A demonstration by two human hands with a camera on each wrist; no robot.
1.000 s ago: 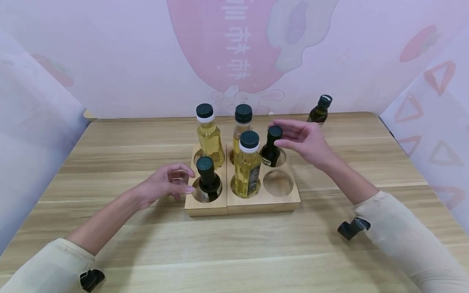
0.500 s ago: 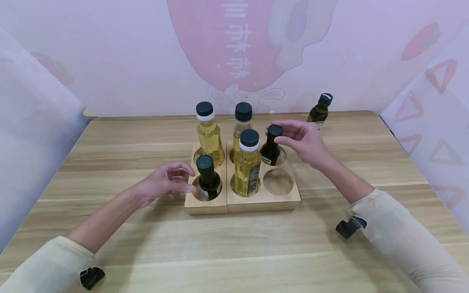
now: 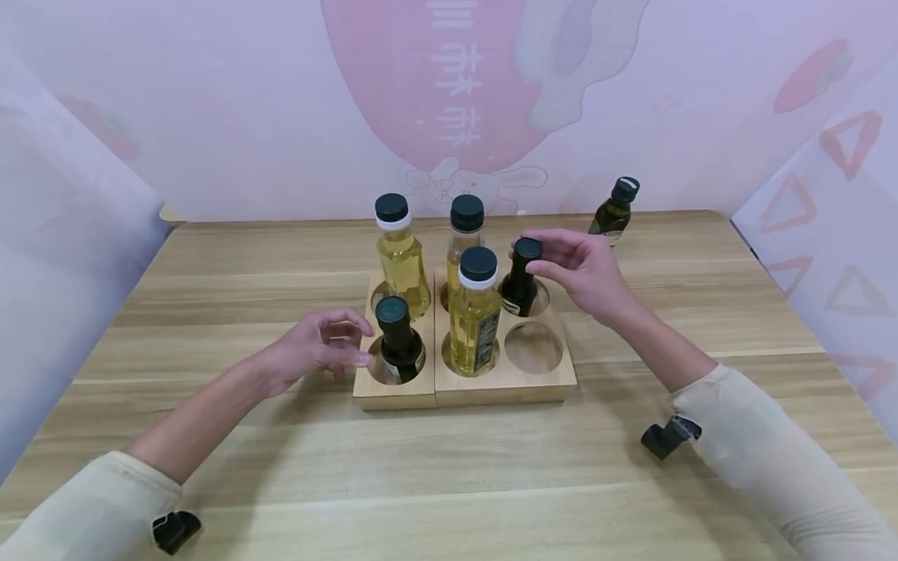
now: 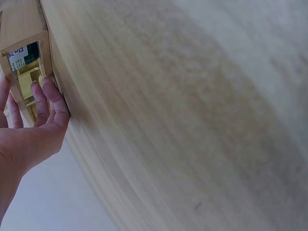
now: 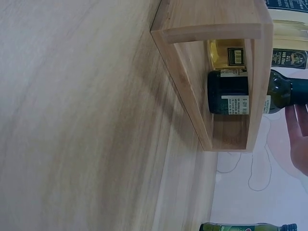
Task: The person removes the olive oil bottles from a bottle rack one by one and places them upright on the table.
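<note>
In the head view, my right hand (image 3: 578, 269) pinches the neck of a dark glass bottle (image 3: 517, 292), with thumb and fingers just below its cap. That bottle stands in the back right hole of a wooden bottle rack (image 3: 505, 395); the right wrist view shows its base (image 5: 227, 91) down inside the rack. My left hand (image 3: 319, 351) rests with loosely bent fingers at the rack's left end, beside a second dark bottle (image 3: 398, 347) in the front left hole. In the left wrist view, the fingertips (image 4: 49, 84) lie right at the rack's open end.
Three clear bottles of yellow oil (image 3: 401, 269) (image 3: 464, 245) (image 3: 475, 327) stand in other holes. The front right hole (image 3: 533, 348) holds nothing. Another dark bottle (image 3: 613, 214) stands at the table's back right, near the printed wall (image 3: 281, 117).
The head view shifts very slightly. Both hands and all bottles keep their places.
</note>
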